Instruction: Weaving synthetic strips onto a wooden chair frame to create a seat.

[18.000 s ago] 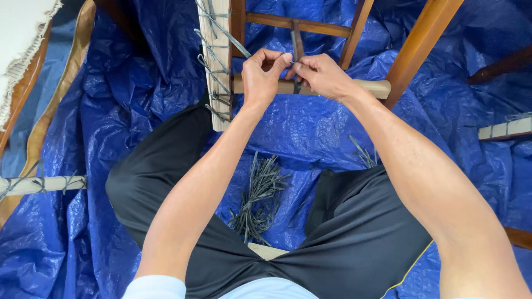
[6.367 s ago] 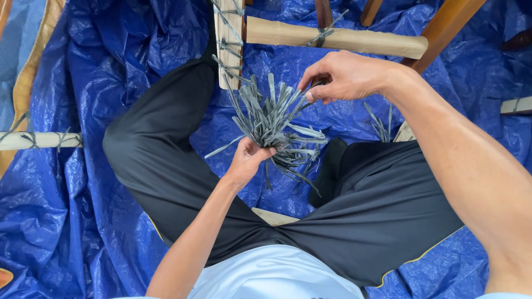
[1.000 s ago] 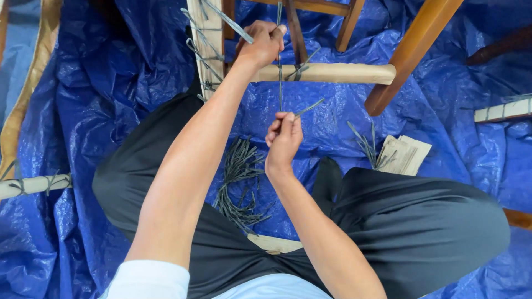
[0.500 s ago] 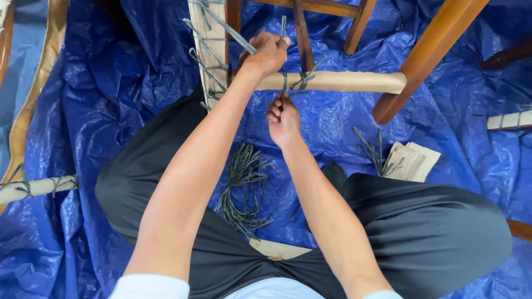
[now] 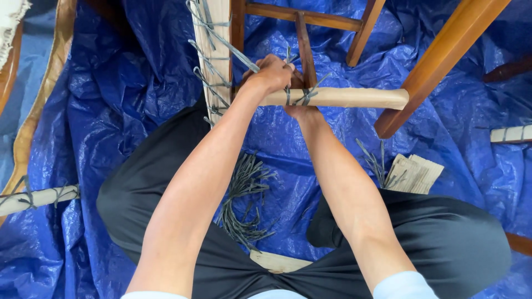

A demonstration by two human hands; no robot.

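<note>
- Blue tarp (image 5: 122,111) covers the floor; its edges are cut off all round.
- Pale rail (image 5: 354,98) lies at 12 o'clock, its left end hidden by both hands.
- Left hand (image 5: 271,75) curls over the rail, fingers closed on grey ties (image 5: 302,95).
- Right hand (image 5: 302,111) sits under the rail; fingers hidden, grip cannot be told.
- Loose tie bundle (image 5: 244,199) lies at 6 o'clock.

Wooden rungs (image 5: 310,17) crowding above; open tarp (image 5: 332,144) below rail (image 5: 338,98).
</note>
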